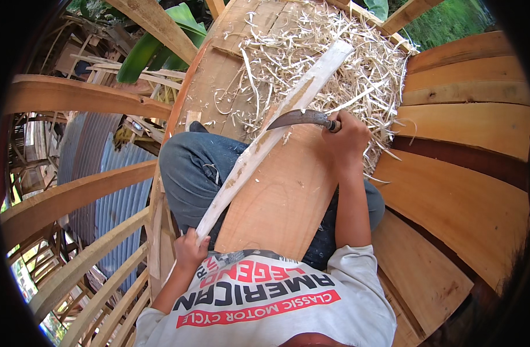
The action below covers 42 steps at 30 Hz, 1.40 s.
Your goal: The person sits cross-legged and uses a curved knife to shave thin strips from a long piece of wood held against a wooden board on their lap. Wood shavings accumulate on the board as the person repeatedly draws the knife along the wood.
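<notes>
My left hand (191,248) is closed around the near end of a long pale wood strip (249,163). The strip slants away to the far right, and its far end lies over a heap of shavings; brown patches show along its surface. In my right hand (347,137) is a curved knife (299,118), gripped by its short dark handle. Its blade points left and lies across the strip near the middle, apparently touching it. Under the strip, a wide smooth board (282,194) rests across my lap between my jeans-covered legs (198,165).
Curled wood shavings (334,69) cover much of the plank floor (219,75) ahead. Overlapping boards (450,185) form a wall at my right. On the left runs an open railing of curved wooden slats (80,191), with corrugated metal sheets (123,202) and scrap wood beyond it.
</notes>
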Available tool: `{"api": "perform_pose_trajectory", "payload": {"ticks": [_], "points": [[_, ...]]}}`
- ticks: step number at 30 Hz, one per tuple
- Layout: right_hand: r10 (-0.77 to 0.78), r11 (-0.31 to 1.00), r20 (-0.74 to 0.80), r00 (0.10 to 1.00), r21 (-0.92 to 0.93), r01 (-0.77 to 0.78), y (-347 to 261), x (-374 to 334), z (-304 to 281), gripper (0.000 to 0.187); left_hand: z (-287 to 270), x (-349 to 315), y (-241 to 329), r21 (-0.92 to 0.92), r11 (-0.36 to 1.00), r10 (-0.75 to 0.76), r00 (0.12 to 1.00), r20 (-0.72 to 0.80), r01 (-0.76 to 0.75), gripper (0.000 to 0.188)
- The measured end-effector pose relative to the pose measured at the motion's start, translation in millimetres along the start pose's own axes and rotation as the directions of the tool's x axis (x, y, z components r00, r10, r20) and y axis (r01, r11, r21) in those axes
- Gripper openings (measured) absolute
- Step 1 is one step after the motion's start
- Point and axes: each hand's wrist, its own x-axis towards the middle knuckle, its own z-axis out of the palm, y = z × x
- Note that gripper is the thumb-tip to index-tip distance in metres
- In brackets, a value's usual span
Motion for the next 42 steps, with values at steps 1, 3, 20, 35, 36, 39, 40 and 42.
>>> {"api": "perform_pose_trajectory", "payload": {"ticks": [1,3,20,35,36,39,40,42], "points": [[-0.005,1.000,-0.005,1.000,0.005,0.005,1.4,0.6,-0.4,0.006,0.6,0.6,0.6,0.004,1.000,0.002,1.000,-0.007,-0.002,0.044],[-0.017,1.000,-0.015,1.000,0.013,0.017,4.1,1.8,-3.2,0.006,1.1,2.0,3.2,0.005,1.000,0.005,1.000,-0.020,-0.004,0.044],[0.374,0.766,0.168,0.912,0.498,-0.406,55.0,-6.4,-34.6,0.041,-7.4,-0.6,-0.3,-0.041,0.996,-0.073,0.995,0.063,0.076,0.048],[0.289,0.933,0.114,0.951,0.190,-0.306,26.6,-7.4,-50.8,0.032,-28.7,8.9,-3.5,-0.198,0.974,-0.070,0.977,0.203,0.111,0.055],[0.221,0.953,0.063,0.973,0.199,-0.229,27.8,-9.5,-52.1,0.031,-25.8,7.7,-5.4,-0.192,0.975,-0.074,0.979,0.188,0.111,0.054],[0.172,0.897,0.034,0.985,0.407,-0.171,9.9,-31.4,-44.7,0.026,-24.3,6.1,-2.4,-0.190,0.974,-0.088,0.977,0.195,0.126,0.052],[0.227,0.883,0.130,0.965,0.390,-0.260,17.1,-30.8,-45.7,0.020,-25.0,6.4,-2.3,-0.189,0.973,-0.091,0.975,0.203,0.131,0.051],[0.286,0.806,0.100,0.953,0.514,-0.295,22.7,-26.1,-46.8,0.018,-22.9,6.9,-4.0,-0.170,0.978,-0.091,0.978,0.187,0.124,0.050]]}}
